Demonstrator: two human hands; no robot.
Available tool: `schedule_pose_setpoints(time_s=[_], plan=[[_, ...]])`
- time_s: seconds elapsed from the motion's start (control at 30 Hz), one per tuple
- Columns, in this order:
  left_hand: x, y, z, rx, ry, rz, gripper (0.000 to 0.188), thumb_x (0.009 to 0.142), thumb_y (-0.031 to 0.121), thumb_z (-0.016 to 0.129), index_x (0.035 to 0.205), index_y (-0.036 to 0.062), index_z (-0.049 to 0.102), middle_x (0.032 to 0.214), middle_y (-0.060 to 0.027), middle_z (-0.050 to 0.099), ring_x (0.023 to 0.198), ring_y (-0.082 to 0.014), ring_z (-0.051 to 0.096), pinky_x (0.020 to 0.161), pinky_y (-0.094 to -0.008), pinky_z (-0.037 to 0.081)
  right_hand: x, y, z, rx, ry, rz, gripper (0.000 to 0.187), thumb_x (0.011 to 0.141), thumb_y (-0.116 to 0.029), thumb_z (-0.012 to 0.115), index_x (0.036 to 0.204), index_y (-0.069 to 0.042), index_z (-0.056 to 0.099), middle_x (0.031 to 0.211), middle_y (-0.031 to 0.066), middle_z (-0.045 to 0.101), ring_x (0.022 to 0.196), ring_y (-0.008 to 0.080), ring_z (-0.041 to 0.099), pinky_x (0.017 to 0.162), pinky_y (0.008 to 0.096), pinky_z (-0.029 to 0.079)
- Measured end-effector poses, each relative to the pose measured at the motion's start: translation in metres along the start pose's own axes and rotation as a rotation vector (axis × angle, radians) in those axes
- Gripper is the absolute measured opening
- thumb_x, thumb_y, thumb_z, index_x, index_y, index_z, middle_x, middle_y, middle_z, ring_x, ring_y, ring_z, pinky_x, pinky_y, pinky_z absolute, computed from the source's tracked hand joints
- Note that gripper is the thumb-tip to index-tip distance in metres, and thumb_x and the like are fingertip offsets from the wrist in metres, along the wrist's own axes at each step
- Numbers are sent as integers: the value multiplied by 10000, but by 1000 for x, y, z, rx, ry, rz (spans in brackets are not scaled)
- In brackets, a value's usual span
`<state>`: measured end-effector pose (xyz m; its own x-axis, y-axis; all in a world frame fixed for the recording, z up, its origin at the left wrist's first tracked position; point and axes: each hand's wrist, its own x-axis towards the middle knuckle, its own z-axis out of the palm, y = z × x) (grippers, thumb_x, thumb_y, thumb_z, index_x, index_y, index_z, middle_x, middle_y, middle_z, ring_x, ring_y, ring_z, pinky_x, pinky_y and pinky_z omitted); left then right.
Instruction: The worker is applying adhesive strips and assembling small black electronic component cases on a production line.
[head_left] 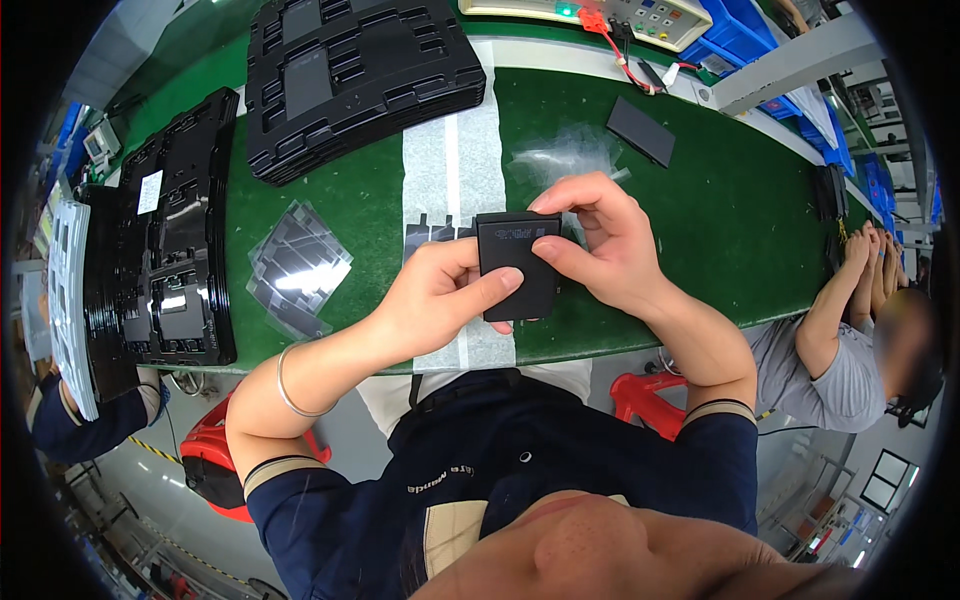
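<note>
A flat black rectangular case [517,295], about the size of a power bank, is held upright over the near edge of the table. My left hand [440,295] grips its left side, the thumb lying across its face and the fingers behind it. My right hand [610,245] pinches its upper right corner, with the index finger on the top edge and the thumb on the face. Small grey marking shows near the top of that face. Behind my left hand, dark strips [418,232] lie on a white paper runner [455,150], partly hidden by the hand and case.
A second black case [641,131] lies at the far right near clear film sheets [565,155]. Stacked black trays [365,75] stand at the back, with more trays [180,230] at the left. Film sheets with dark strips [298,270] lie left. A tester [610,18] has red leads. Another person [835,350] sits right.
</note>
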<state>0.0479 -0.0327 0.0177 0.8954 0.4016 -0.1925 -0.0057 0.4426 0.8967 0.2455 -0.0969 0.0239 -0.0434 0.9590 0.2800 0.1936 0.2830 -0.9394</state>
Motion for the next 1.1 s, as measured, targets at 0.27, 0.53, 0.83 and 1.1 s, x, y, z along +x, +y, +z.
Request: schedule_pose_setpoints(time_s=[0.27,0.53,0.83,1.1], plan=[[-1,4,-1,-26,15,-33,251,927,146,516,1108,-21,566,970,-90,638,868,-137,620,660,-266,548,2,4,3,79,26,-39,369,747,-55,721,1074,-43,549,950,52,609,798,118,574,733,261,458],[2,3,-4,89,224,162,222,924,116,519,1066,-29,609,920,-30,638,855,-65,548,774,-245,461,6,4,4,227,-40,8,485,777,-11,688,1196,-31,444,935,42,547,826,98,530,760,257,439],[2,0,-1,96,152,63,224,908,143,547,1025,-34,618,838,-74,651,715,-94,607,571,-240,536,2,4,8,72,86,-46,306,784,25,663,1063,-11,543,879,28,556,741,83,523,716,235,434],[3,0,-2,58,131,29,227,907,153,546,999,-42,616,840,-91,650,713,-110,619,565,-250,553,1,4,7,64,97,-13,350,766,14,678,1087,-15,542,857,35,579,738,84,534,700,241,444]])
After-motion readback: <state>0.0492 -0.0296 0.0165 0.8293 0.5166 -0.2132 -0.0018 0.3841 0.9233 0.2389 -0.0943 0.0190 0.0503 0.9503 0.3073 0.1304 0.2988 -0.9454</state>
